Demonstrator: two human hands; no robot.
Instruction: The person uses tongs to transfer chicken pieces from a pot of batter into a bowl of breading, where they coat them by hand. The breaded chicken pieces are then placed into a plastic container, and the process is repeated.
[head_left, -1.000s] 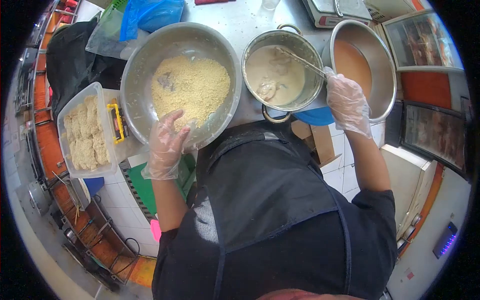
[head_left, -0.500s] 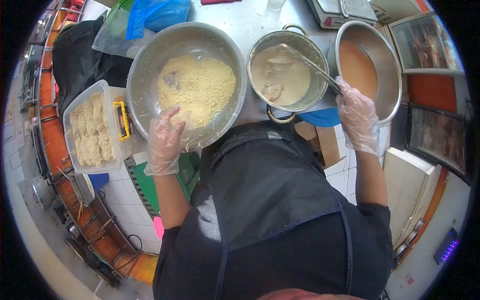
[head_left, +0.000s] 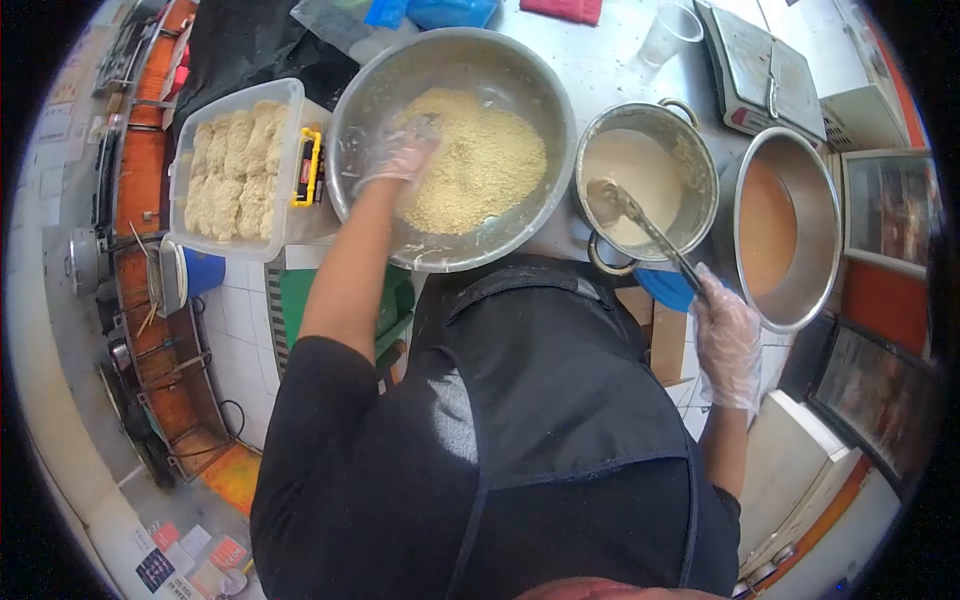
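My left hand (head_left: 403,155), in a clear plastic glove, reaches into the wide metal bowl (head_left: 540,190) at the left side of the yellow crumbs (head_left: 480,160); its fingertips are blurred. In a matching glove, my right hand (head_left: 722,325) is closed round the handle of metal tongs (head_left: 650,228). The coated tip of the tongs is over the pale batter (head_left: 625,160) in the two-handled pot (head_left: 708,195). What the tip holds, if anything, cannot be made out.
Left of the bowl is a plastic box (head_left: 180,190) of coated pieces. A metal bowl of orange liquid (head_left: 768,225) stands right of the pot. Behind are a scale (head_left: 765,75), a clear cup (head_left: 672,32) and a red cloth (head_left: 563,8).
My left hand has moved from the bowl's near rim into the bowl. My right hand has drawn the tongs nearer me. The camera view has shifted and turned.
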